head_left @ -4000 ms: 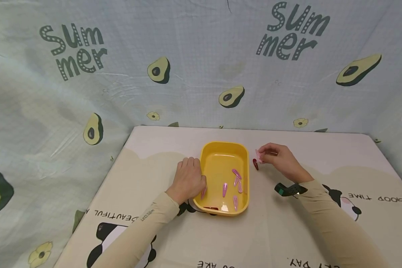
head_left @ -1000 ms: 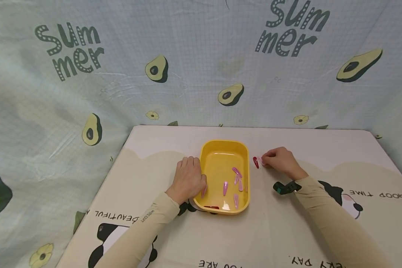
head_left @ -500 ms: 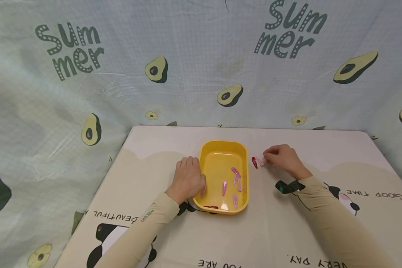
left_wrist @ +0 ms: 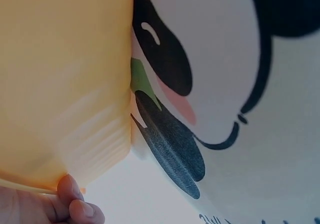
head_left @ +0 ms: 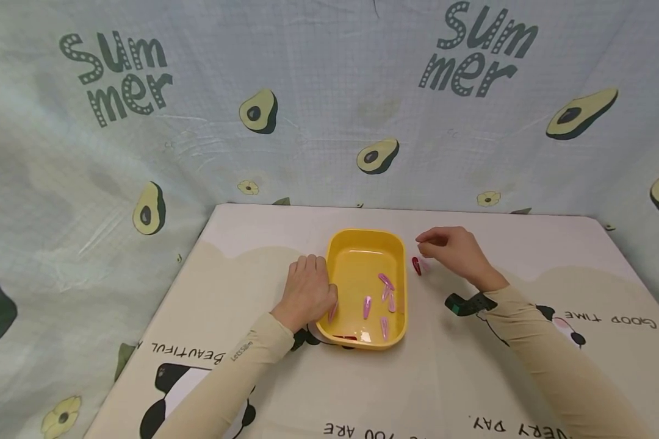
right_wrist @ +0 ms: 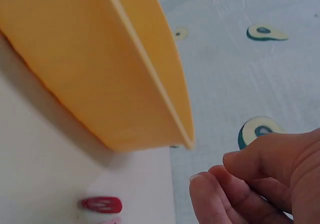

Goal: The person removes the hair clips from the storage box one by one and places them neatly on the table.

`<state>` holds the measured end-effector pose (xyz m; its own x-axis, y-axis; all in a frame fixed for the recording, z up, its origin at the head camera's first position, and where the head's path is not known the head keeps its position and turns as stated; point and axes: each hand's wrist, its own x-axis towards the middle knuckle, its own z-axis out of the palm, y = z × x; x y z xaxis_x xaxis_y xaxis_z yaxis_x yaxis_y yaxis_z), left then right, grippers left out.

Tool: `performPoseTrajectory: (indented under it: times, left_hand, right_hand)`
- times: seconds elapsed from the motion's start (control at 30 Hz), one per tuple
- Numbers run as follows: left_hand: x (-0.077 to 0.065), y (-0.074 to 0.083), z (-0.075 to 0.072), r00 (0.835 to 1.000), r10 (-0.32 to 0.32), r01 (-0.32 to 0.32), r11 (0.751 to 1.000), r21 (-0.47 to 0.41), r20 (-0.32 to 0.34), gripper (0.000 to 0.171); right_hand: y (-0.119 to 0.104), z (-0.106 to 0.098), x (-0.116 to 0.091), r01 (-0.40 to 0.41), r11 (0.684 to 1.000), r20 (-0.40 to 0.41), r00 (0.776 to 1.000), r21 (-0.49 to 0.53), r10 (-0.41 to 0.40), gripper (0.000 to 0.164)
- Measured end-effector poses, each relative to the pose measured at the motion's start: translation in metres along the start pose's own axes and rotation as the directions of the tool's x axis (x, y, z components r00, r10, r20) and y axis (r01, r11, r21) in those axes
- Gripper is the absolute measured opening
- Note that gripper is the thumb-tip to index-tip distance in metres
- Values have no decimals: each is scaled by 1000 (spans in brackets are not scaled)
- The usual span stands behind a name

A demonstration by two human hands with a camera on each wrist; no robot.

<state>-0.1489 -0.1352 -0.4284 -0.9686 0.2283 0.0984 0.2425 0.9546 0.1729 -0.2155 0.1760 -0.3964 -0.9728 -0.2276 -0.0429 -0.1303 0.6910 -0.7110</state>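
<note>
Right hand (head_left: 454, 251), fingers loose, has released pink clip (head_left: 425, 266) beside red clip (head_left: 416, 266), apparently placed; left hand (head_left: 307, 294) grips tray (head_left: 404, 268).

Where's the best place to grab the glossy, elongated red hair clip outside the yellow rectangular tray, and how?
Probably pinch both ends of the elongated red hair clip from above: it lies flat, and a pale pink clip crowds its right long side, leaving the ends clearer.

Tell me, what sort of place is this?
Probably a makeshift tabletop workspace: an avocado-print sheet hangs behind a panda-print table cover, where a yellow tray holds snap hair clips.
</note>
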Motion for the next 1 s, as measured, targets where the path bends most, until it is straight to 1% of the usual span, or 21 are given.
performPoseTrajectory:
  times: [0.23,0.4,0.53,0.67,0.77,0.9,1.0]
  left_hand:
    - [0,-1,-1,1000,-6,6,1000,-9,17,20]
    - [0,-1,-1,1000,-5,5,1000,-13,15,21]
    - [0,-2,-1,1000,-3,3,1000,-19,14,20]
    - [1,-2,0,1000,-4,4,1000,-26,4,19]
    - [2,-2,1,1000,-9,9,1000,-24,12,20]
    - [1,-1,0,999,-17,17,1000,-15,29,21]
    - [1,-1,1,1000,-17,17,1000,-10,16,22]
  right_hand:
    - [-23,8,1,78,997,22,997,-7,-78,29]
    - [-36,16,3,116,992,66,991,40,-118,28]
    - [-41,24,7,143,988,90,985,54,-147,25]
    - [-44,34,12,203,979,99,974,32,-205,22]
    - [-47,41,14,242,970,109,964,27,-244,21]
    - [-54,50,17,257,965,127,957,41,-260,20]
    - [-61,56,18,266,962,146,951,59,-272,20]
